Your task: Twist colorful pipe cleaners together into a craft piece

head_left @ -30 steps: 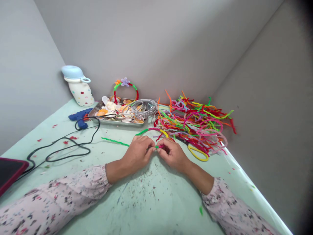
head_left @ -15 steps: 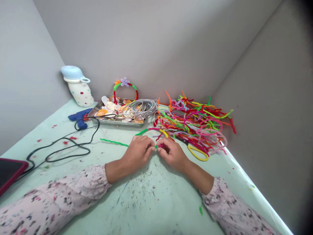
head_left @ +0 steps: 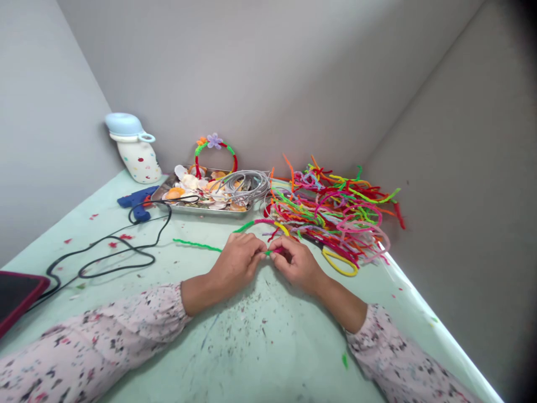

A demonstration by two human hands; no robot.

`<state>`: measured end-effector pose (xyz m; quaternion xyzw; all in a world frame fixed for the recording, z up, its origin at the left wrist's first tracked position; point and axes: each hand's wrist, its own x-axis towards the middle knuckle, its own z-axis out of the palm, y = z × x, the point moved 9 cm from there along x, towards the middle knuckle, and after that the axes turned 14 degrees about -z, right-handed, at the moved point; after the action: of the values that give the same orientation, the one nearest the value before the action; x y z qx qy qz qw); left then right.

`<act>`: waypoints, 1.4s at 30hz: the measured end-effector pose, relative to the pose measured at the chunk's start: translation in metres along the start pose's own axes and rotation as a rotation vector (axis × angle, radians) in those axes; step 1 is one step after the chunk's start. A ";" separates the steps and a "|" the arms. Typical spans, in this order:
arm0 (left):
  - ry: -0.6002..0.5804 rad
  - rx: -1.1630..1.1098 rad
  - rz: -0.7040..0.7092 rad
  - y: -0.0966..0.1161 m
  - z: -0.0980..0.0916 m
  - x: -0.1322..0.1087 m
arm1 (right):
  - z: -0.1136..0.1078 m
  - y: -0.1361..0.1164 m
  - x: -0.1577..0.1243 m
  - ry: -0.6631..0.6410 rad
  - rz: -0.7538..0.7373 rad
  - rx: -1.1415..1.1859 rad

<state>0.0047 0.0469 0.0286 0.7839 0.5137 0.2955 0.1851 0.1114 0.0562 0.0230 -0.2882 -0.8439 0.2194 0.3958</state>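
Note:
My left hand [head_left: 239, 262] and my right hand [head_left: 298, 265] meet at the middle of the table, thumbs and forefingers pinched almost tip to tip. Between them shows a short green wrapped piece, with a bit of magenta at the right fingers. From behind my left hand a loose green pipe cleaner [head_left: 196, 244] trails out leftward across the table. A hoop wrapped in pipe cleaner [head_left: 264, 221], green, magenta and yellow, arcs up just beyond my fingers. My hands cover its near side. Both hands are closed.
Right of centre lies a heap of coloured pipe cleaners [head_left: 331, 207], with yellow-handled scissors [head_left: 340, 263] beside it. A metal tray [head_left: 205, 211] holds shells, coiled wire [head_left: 251, 184] and a flowered hoop [head_left: 196, 162]. Leftward are a blue glue gun [head_left: 138, 198], black cord [head_left: 113, 275], bottle [head_left: 138, 159] and red-edged device [head_left: 19, 296].
Almost nothing differs. The hands keep the same pinch, and the green tail and the hoop have shifted only very slightly.

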 end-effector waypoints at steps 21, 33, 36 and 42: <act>0.040 0.021 0.037 0.002 -0.004 -0.002 | -0.001 0.001 -0.001 0.010 0.025 0.011; -0.022 0.016 0.014 0.001 0.001 -0.001 | -0.002 -0.003 0.000 0.014 -0.008 -0.035; -0.018 0.000 0.020 0.002 0.000 -0.001 | -0.003 -0.004 0.000 0.024 -0.021 -0.049; -0.020 0.033 0.027 0.003 0.001 -0.001 | -0.001 -0.003 0.000 0.005 -0.034 -0.039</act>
<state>0.0071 0.0451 0.0298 0.7967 0.5060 0.2814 0.1733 0.1111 0.0542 0.0250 -0.2823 -0.8518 0.1953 0.3958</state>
